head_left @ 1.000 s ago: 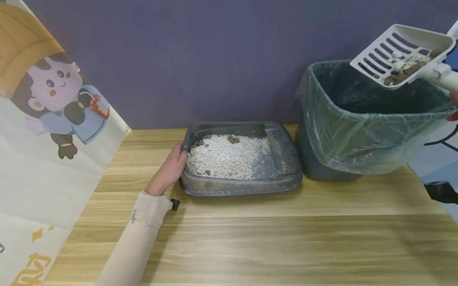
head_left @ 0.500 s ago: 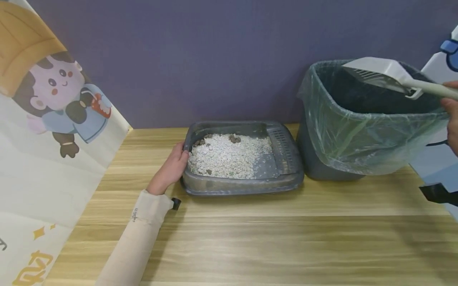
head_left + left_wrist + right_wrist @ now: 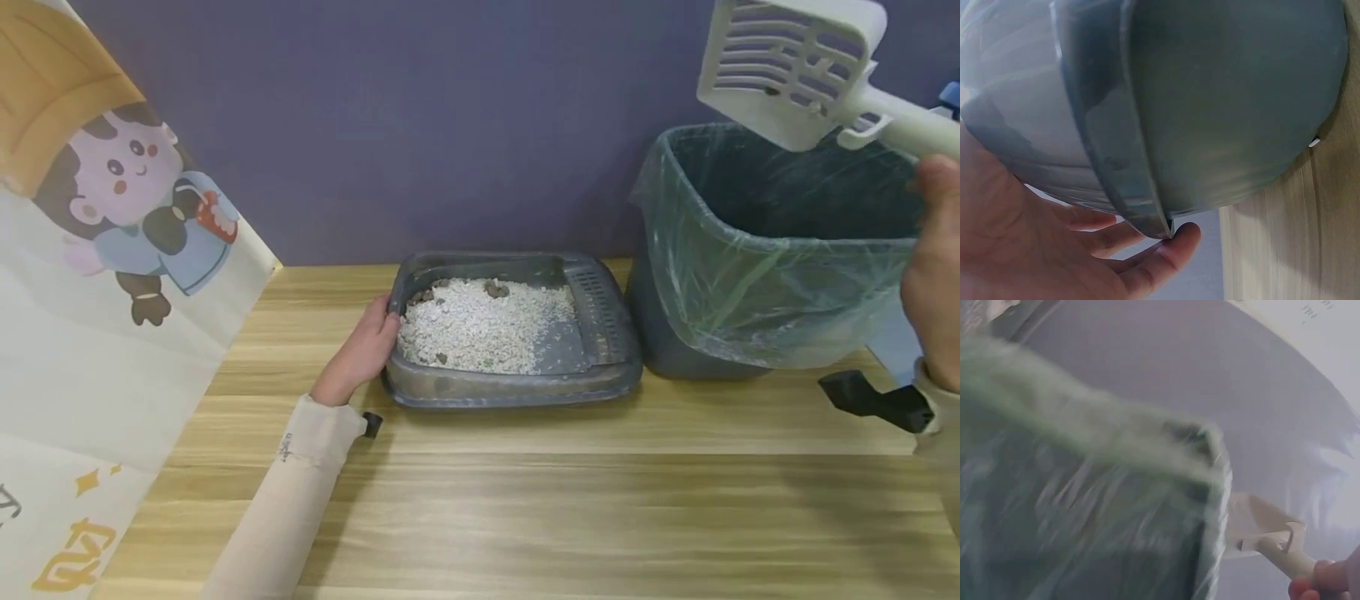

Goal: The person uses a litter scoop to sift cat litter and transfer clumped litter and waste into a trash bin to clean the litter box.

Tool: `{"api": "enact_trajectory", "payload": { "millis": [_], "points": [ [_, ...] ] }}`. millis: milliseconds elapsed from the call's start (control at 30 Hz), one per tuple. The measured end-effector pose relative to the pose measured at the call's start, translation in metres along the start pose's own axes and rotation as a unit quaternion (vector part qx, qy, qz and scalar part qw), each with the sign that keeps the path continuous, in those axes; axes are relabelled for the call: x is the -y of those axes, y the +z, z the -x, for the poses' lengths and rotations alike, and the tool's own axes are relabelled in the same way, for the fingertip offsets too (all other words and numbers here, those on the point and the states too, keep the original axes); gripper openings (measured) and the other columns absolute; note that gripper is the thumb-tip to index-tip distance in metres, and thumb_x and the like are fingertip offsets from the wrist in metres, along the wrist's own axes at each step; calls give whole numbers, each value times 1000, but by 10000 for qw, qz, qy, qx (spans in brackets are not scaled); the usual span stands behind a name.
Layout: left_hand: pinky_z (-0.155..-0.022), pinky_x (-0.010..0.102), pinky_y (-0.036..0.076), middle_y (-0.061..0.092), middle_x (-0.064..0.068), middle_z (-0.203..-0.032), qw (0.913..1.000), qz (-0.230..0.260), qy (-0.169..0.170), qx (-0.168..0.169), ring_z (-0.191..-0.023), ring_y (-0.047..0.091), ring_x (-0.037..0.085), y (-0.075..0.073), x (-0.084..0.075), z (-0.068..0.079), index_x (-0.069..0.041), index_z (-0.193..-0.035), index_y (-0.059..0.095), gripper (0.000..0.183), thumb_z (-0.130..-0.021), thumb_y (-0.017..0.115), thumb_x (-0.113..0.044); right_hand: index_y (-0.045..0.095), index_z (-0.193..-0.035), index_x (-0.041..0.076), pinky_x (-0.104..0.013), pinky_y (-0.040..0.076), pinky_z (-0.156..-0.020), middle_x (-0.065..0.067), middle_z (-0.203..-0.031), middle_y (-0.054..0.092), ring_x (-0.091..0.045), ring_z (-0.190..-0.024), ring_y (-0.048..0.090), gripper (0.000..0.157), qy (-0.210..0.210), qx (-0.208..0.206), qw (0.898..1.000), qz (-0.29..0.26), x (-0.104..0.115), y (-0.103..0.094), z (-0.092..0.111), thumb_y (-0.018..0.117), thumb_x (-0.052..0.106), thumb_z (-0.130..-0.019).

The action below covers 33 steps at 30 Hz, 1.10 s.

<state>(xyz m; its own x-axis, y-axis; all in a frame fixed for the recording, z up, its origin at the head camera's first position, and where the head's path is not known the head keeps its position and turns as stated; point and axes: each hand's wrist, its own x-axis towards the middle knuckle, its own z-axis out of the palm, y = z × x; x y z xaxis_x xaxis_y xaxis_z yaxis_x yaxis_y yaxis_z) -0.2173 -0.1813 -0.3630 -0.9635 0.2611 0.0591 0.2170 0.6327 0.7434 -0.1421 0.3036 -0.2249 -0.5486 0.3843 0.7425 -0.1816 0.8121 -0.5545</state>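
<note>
A grey litter box point(image 3: 517, 390) stands on the wooden surface, holding white pellet litter point(image 3: 480, 329) with several brown clumps at its far and left sides. My left hand point(image 3: 362, 354) grips the box's left rim; the left wrist view shows fingers point(image 3: 1163, 259) curled at the rim's lip. At the upper right, my right hand point(image 3: 933, 275) holds a pale slotted litter scoop point(image 3: 791, 125) by its handle. The scoop is raised above the bin's back rim, tilted, with a few small specks among its slots. In the right wrist view, the bag hides part of the scoop point(image 3: 1257, 515).
Right beside the litter box stands a tall grey bin point(image 3: 667, 337), lined with a translucent green bag point(image 3: 795, 292) folded over its rim. A purple-grey panel point(image 3: 450, 142) rises behind. On the left is a white panel with a cartoon figure point(image 3: 112, 175).
The scoop, earlier holding brown clumps and litter over the bin, has been turned over and then raised up and back, its load gone. My left hand has stayed on the box.
</note>
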Motion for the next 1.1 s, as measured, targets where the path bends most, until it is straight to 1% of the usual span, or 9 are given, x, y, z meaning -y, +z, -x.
{"api": "enact_trajectory", "payload": {
  "millis": [100,200,333,467,600,667,800,933,1100],
  "points": [
    [-110,49,19,21,29,-146,10000,85,3,13,-136,21,38,1,2,-1,8,-146,16,54,-101,24,-21,53,-131,14,-14,33,-78,21,-105,54,10,-81,43,34,-84,-39,9980,-629,12,5,2,46,25,-100],
    [-110,50,20,22,29,-146,9999,126,4,7,-136,21,38,2,4,-2,8,-146,16,54,-101,24,-22,55,-128,7,-11,42,-70,6,-99,64,2,-76,57,36,-207,10,9839,-1774,30,13,9,57,18,-94],
    [-110,49,20,21,29,-147,9999,162,23,43,-136,21,37,1,4,-3,8,-146,15,54,-101,23,-22,65,-116,0,-10,46,-57,-14,-92,69,-2,-68,63,32,-821,397,9648,-2465,51,32,30,68,2,-85],
    [-110,48,18,19,28,-147,9998,173,-25,76,-137,18,36,0,2,-2,7,-147,13,55,-102,23,-22,69,-113,4,-10,44,-49,-14,-81,70,0,-58,60,30,-1294,1474,9611,-1943,64,59,55,72,5,-83],
    [-110,48,19,20,28,-147,9998,163,-28,77,-137,19,35,0,2,-2,8,-147,14,54,-102,24,-21,67,-111,5,-17,45,-44,-6,-74,69,-7,-50,58,30,-956,2753,9484,-1249,61,90,74,69,22,-87],
    [-110,48,19,20,28,-147,9998,174,-9,79,-137,19,36,0,2,-3,8,-146,14,54,-102,24,-21,66,-111,5,-22,47,-44,-5,-72,68,-12,-50,59,31,-678,3175,9400,-1046,56,105,79,67,27,-89],
    [-110,48,19,22,28,-146,9999,125,27,44,-136,21,36,1,2,-3,8,-146,17,53,-102,24,-20,65,-111,3,-30,46,-42,-6,-68,67,-18,-49,60,33,-317,3626,9274,-867,46,125,79,65,29,-90],
    [-110,47,19,23,28,-146,10000,69,36,14,-136,21,36,1,1,-2,8,-146,18,53,-102,24,-21,68,-106,0,-34,39,-42,-10,-61,64,-18,-39,51,34,-519,3940,9165,-453,41,135,74,64,31,-91],
    [-110,47,20,23,26,-147,10000,10,19,-24,-136,22,35,-1,4,-2,5,-147,18,54,-101,25,-22,70,-103,-3,-32,31,-40,-15,-57,58,-17,-32,31,33,-686,4461,8923,14,39,140,62,65,28,-91]
  ]
}}
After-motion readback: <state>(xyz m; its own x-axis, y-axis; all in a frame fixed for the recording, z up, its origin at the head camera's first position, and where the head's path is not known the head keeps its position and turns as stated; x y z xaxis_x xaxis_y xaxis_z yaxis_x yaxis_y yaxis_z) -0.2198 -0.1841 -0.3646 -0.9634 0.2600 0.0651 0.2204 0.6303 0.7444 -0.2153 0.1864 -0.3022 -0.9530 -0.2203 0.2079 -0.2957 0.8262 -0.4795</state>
